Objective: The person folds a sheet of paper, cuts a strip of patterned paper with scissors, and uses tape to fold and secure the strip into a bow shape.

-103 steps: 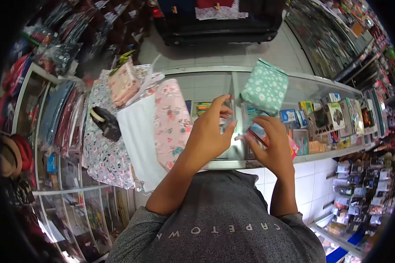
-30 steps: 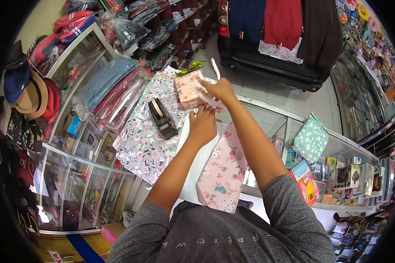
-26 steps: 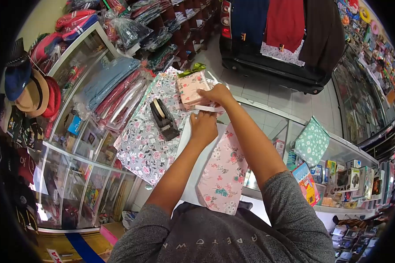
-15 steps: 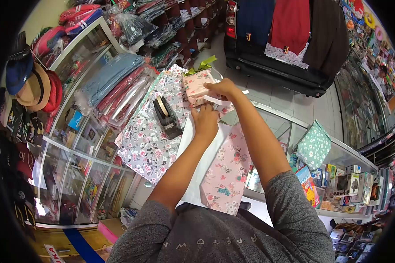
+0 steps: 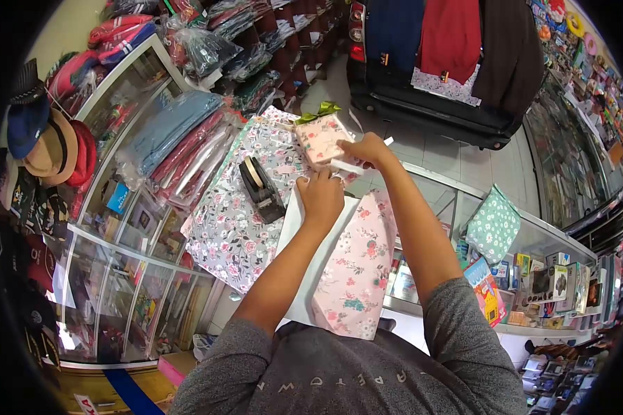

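Note:
A small box (image 5: pixel 320 135) wrapped in pink floral paper sits at the far end of the counter, tilted, with a green ribbon (image 5: pixel 323 109) behind it. My right hand (image 5: pixel 368 151) grips the box's right edge, thumb and fingers closed there. My left hand (image 5: pixel 320 197) is at the box's near side, its fingers curled on the paper edge; their tips are partly hidden. A pale paper flap (image 5: pixel 346 166) shows between the hands. Left of them stands a black tape dispenser (image 5: pixel 262 190). Nearer me lies a loose pink floral wrapping sheet (image 5: pixel 356 270), its white underside partly showing.
Grey floral wrapping paper (image 5: pixel 232 221) covers the counter's left part. Bagged clothes (image 5: pixel 176 135) are stacked beyond it. On the right, a green floral pouch-like item (image 5: pixel 493 225) lies on the glass counter. A dark vehicle (image 5: pixel 436 104) with clothes draped on it stands ahead.
The box has tilted and shifted slightly right. My right hand has moved from its top to its right edge, and my left fingers have curled in more.

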Demonstrator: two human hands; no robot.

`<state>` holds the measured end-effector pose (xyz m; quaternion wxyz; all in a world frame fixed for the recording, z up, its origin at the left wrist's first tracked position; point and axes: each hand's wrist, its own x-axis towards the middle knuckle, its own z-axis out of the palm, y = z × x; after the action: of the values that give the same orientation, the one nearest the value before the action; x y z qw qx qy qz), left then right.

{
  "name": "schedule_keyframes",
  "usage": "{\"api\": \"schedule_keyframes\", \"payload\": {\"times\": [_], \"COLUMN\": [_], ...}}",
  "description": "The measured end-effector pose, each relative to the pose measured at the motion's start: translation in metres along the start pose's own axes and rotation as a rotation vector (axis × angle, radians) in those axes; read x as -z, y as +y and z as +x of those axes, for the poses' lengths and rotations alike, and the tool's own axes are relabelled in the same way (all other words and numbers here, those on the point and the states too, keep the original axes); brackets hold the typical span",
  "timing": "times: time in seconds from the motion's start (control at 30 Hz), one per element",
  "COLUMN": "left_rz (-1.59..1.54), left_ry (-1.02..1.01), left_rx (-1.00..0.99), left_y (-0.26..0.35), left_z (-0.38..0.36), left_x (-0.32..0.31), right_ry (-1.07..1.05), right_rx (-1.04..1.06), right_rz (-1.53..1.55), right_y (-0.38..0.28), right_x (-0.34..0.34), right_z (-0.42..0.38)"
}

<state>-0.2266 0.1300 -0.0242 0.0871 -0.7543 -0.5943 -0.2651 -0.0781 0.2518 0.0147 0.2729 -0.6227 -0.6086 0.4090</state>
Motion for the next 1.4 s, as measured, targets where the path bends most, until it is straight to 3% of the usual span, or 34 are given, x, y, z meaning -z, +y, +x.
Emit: {"api": "schedule_keyframes", "payload": {"times": [0.13, 0.2, 0.27, 0.33, 0.43, 0.47, 0.6, 0.67, 0.73, 0.77, 0.8, 0.87, 0.93, 1.0, 1.07, 1.17, 1.3, 1.4], "left_rz": [-0.158, -0.466, -0.552, -0.724, -0.475, -0.489, -0.599, -0.931, -1.046, -0.916, -0.636, -0.507, -0.474, -0.219, -0.078, -0.09, 0.072, 0.024], "left_ry": [0.068, -0.127, -0.172, -0.359, -0.442, -0.588, -0.638, -0.712, -0.886, -0.746, -0.885, -0.906, -0.914, -0.872, -0.845, -0.841, -0.837, -1.046], "left_rx": [0.012, 0.158, 0.097, 0.024, -0.091, -0.067, -0.256, -0.286, -0.13, -0.293, -0.419, -0.385, -0.349, -0.395, -0.397, -0.473, -0.569, -0.457], "left_y": [-0.001, 0.002, -0.007, -0.021, -0.022, -0.019, 0.0, 0.023, 0.042, 0.044, 0.055, 0.072, 0.087, 0.094, 0.086, 0.077, 0.079, 0.101], "left_z": [0.002, -0.001, -0.016, -0.036, -0.061, -0.063, -0.076, -0.067, -0.065, -0.08, -0.074, -0.082, -0.083, -0.083, -0.094, -0.087, -0.078, -0.06], "left_x": [0.023, 0.046, 0.057, 0.064, 0.08, 0.087, 0.079, 0.087, 0.09, 0.074, 0.083, 0.067, 0.064, 0.057, -0.006, -0.001, -0.009, 0.031], "right_ry": [0.027, 0.079, 0.083, 0.089, 0.095, 0.107, 0.226, 0.202, 0.325, 0.312, 0.298, 0.289, 0.239, 0.289, 0.331, 0.404, 0.42, 0.365], "right_rx": [-0.028, -0.03, -0.063, -0.089, -0.084, -0.068, 0.008, -0.011, 0.037, 0.061, 0.084, 0.029, 0.106, 0.127, 0.143, 0.13, 0.184, 0.252], "right_rz": [-0.196, -0.28, -0.311, -0.342, -0.335, -0.351, -0.416, -0.362, -0.344, -0.314, -0.283, -0.259, -0.334, -0.382, -0.43, -0.564, -0.523, -0.43], "right_y": [-0.011, -0.007, -0.01, -0.011, -0.008, -0.007, -0.006, -0.021, -0.025, -0.031, -0.041, -0.054, -0.058, -0.056, -0.044, -0.03, -0.025, -0.034], "right_x": [0.005, 0.006, 0.01, 0.014, 0.018, 0.021, 0.031, 0.047, 0.056, 0.066, 0.076, 0.089, 0.104, 0.117, 0.124, 0.124, 0.101, 0.096], "right_z": [-0.017, -0.017, -0.021, -0.025, -0.03, -0.032, -0.046, -0.062, -0.079, -0.09, -0.103, -0.125, -0.152, -0.177, -0.197, -0.209, -0.187, -0.204]}}
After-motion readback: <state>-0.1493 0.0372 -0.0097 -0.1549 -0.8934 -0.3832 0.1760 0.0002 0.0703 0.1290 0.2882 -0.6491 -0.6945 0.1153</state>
